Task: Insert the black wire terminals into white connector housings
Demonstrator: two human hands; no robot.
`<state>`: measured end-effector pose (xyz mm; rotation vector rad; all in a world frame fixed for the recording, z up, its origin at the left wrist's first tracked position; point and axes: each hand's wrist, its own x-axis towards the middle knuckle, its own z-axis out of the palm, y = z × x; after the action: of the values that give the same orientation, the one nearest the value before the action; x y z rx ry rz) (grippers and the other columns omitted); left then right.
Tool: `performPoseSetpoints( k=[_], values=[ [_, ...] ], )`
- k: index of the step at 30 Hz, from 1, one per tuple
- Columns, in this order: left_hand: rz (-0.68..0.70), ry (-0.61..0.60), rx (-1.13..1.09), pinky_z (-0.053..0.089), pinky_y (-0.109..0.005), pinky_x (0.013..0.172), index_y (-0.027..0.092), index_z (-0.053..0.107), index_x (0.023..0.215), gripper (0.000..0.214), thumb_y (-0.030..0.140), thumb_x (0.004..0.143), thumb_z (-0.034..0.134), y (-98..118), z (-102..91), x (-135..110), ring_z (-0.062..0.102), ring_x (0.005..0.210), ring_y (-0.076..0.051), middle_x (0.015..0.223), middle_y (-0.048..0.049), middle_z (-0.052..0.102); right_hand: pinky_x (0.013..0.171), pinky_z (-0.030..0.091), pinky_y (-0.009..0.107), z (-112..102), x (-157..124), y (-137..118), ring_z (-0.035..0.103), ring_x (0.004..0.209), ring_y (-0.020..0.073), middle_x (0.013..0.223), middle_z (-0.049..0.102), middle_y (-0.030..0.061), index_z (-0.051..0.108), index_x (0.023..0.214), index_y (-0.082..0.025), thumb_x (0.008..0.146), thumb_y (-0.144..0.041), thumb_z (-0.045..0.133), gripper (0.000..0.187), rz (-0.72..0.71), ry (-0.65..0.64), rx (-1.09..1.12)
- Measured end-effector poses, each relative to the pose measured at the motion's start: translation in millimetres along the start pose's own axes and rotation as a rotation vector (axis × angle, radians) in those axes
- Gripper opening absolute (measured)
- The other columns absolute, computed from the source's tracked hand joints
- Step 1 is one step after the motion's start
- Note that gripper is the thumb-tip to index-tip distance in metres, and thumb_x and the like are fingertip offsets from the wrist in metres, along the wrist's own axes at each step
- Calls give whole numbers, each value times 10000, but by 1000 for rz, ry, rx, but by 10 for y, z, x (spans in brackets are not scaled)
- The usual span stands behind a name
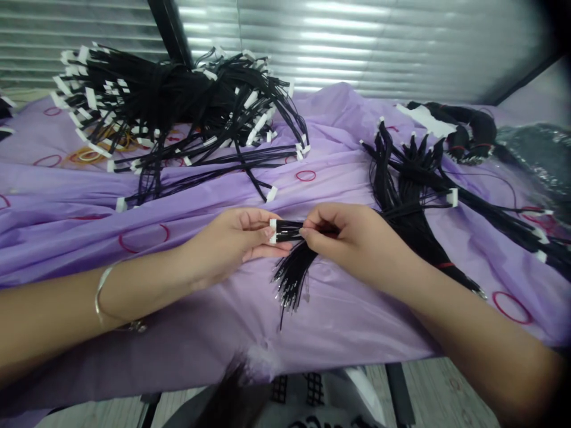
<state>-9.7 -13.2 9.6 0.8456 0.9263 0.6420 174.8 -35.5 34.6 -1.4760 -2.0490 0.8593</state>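
My left hand (234,241) and my right hand (352,238) meet over the middle of a purple sheet (223,309). Between them is a small bundle of black wires (292,267) with white connectors at its upper end. The left hand's fingers pinch the white connector end. My right hand's fingers close around the wires just beside it. The loose wire ends fan out downward below both hands. A thin bracelet (104,297) circles my left wrist.
A big heap of black wires with white connectors (178,107) lies at the back left. Another wire pile (410,178) spreads at the right, with tied bundles (464,134) behind it. Red rubber bands (306,175) dot the sheet; yellow ones (89,156) lie at the left.
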Motion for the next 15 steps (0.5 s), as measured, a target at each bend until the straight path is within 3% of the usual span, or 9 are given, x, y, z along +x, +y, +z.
performPoseSetpoints(
  k=[5, 15],
  values=[
    [16, -12, -18, 555, -248, 723, 95, 608, 847, 94, 37, 807, 545, -25, 14, -2, 683, 701, -141, 748, -42, 686, 427, 292, 191, -9, 27, 6, 399, 454, 56, 495, 497, -65, 588, 624, -168, 723, -195, 554, 107, 104, 11, -5],
    [1, -2, 2, 560, -232, 709, 95, 576, 857, 95, 24, 810, 532, -31, 19, -10, 692, 713, -148, 728, -32, 688, 429, 291, 188, 17, 29, 3, 412, 449, 50, 495, 526, -64, 603, 616, -169, 721, -170, 543, 121, 88, 29, -54]
  ],
)
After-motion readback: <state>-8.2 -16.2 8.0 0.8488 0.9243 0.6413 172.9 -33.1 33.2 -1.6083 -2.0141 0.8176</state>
